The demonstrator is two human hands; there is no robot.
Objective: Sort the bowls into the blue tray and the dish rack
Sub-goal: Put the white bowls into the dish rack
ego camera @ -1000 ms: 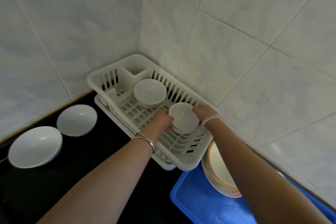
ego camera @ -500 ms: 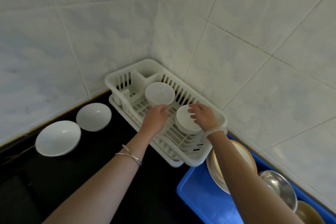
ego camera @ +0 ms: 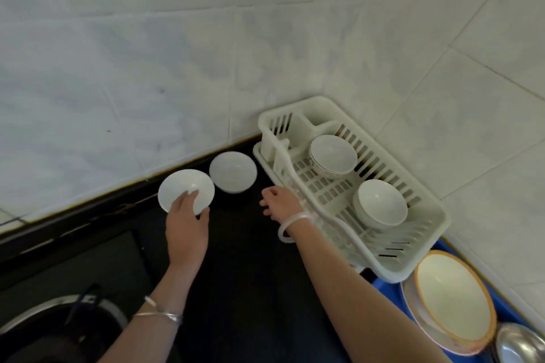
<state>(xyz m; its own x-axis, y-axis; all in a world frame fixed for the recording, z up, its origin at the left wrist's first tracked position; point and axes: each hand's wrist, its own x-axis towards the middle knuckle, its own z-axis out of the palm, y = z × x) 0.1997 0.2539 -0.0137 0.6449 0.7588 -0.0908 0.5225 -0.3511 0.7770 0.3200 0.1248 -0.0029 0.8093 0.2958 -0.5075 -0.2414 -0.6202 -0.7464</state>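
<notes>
Two white bowls stand on the black counter by the wall. My left hand (ego camera: 186, 222) grips the near rim of the left bowl (ego camera: 184, 189), fingers inside it. The second bowl (ego camera: 233, 171) stands just right of it, untouched. My right hand (ego camera: 280, 203) hovers empty with fingers loosely curled between that bowl and the white dish rack (ego camera: 424, 256). The rack holds a gold-trimmed bowl (ego camera: 333, 155) at its far end and a small white bowl (ego camera: 382, 206) nearer me. The blue tray (ego camera: 513, 314) at the lower right holds an orange-rimmed bowl (ego camera: 455, 302).
Tiled walls meet in the corner behind the rack. A steel bowl (ego camera: 519, 343) lies in the tray's near end. A round metal-rimmed sink or pot (ego camera: 56, 324) sits at the lower left of the black counter (ego camera: 250, 274).
Both hands have left the small bowl standing in the rack and swung left. My left hand has taken hold of the left bowl on the counter. The view has turned left.
</notes>
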